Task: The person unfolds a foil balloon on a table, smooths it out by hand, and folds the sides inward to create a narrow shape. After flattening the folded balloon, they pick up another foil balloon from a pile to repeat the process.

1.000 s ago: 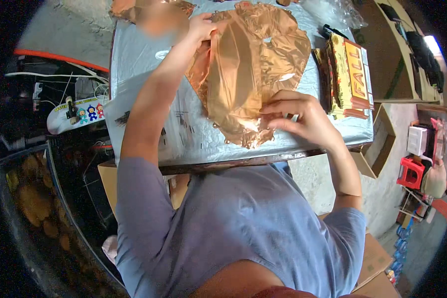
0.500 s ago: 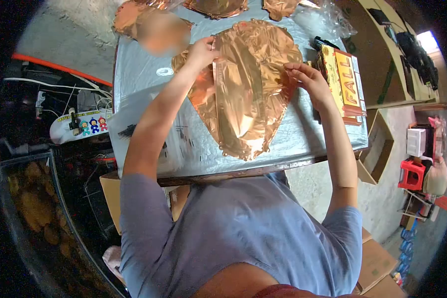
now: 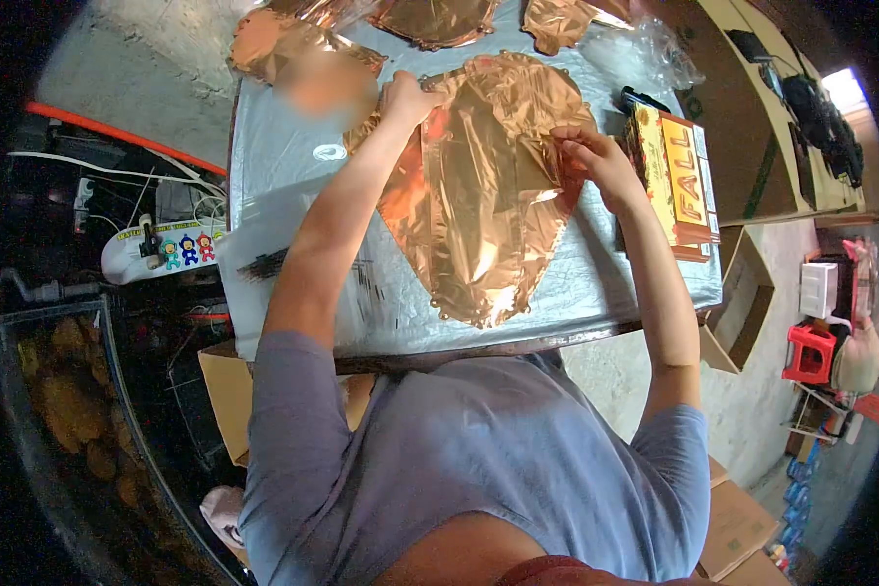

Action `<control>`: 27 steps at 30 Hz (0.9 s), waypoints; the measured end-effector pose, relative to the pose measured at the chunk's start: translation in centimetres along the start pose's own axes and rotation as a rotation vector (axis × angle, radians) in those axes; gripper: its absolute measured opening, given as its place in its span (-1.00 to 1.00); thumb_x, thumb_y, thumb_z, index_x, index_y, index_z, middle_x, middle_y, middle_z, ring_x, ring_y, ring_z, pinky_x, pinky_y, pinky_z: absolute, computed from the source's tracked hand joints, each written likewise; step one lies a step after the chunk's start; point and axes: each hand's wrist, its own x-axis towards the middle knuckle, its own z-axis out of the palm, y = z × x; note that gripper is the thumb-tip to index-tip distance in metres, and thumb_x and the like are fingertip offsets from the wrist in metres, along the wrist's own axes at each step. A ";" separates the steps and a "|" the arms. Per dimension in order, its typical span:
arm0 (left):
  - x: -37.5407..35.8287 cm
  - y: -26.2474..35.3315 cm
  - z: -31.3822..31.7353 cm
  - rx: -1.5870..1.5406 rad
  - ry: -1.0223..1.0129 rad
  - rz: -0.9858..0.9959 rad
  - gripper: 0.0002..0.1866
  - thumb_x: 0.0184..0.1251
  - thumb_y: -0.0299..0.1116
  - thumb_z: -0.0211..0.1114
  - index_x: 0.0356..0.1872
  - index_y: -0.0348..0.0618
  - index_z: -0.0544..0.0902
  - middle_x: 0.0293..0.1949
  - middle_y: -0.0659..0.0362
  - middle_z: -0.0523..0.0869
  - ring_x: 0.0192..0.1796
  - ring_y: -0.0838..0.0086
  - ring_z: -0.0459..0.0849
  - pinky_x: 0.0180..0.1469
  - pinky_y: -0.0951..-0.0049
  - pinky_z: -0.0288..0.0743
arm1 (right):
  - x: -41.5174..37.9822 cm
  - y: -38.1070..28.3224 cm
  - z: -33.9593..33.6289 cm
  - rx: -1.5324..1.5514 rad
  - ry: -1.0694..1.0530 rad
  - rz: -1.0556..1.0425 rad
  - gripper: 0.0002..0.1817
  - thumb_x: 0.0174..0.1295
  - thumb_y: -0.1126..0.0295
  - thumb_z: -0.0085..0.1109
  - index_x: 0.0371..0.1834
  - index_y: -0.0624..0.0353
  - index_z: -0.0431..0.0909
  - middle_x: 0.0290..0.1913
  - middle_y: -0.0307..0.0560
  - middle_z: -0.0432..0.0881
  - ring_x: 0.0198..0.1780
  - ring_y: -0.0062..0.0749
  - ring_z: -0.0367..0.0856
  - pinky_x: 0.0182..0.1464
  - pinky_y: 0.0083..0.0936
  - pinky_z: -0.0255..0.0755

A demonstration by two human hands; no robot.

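Observation:
A flat, copper-coloured foil balloon lies creased on the table, its narrow end toward me. Along its left side a strip of foil is folded over. My left hand is closed at the upper left edge, thumb lying on the foil and the other fingertips partly hidden. At the upper right edge, my right hand pinches the foil between thumb and fingers. Close to the right hand is a stack of printed cards reading "FALL".
More copper foil balloons lie along the table's far side, with crumpled clear plastic at the far right. A clear plastic sheet covers the silver tabletop at left. Cardboard boxes stand to the right.
My left hand has shifted slightly right along the foil's upper left edge, its thumb now reaching onto the foil. My right hand has moved slightly down and left. The view has shifted a little.

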 end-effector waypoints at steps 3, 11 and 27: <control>1.3 -0.9 0.9 -0.071 -0.085 -0.085 -0.25 -0.17 0.07 0.72 -0.15 -0.48 0.74 -0.01 -0.25 0.79 0.04 -0.05 0.79 0.06 0.09 0.66 | 0.1 -0.3 0.2 -0.004 -0.005 -0.003 -0.69 0.54 0.34 0.16 0.25 0.18 0.66 0.05 -0.30 0.72 0.01 -0.67 0.61 0.07 -0.63 0.50; -1.3 1.2 -0.3 -0.130 -0.197 -0.036 -0.54 0.07 -0.14 0.60 0.05 0.08 0.83 -0.16 0.03 0.88 -0.09 0.12 0.85 -0.02 0.16 0.68 | 1.0 -1.7 0.2 -0.253 -0.034 -0.098 -0.68 0.43 0.40 0.23 0.19 0.25 0.69 0.10 -0.08 0.76 0.17 -0.37 0.67 0.27 -0.45 0.47; -2.7 7.1 -7.1 -0.213 -0.037 0.383 -0.55 0.09 -0.07 0.59 -0.05 -0.10 0.82 -0.27 0.03 0.86 -0.21 0.17 0.83 -0.13 0.19 0.65 | 17.9 -14.6 1.8 -1.121 -0.522 -0.772 -0.62 0.12 0.26 0.55 -0.02 0.13 0.74 -0.17 0.14 0.77 -0.15 -0.01 0.74 -0.06 -0.13 0.57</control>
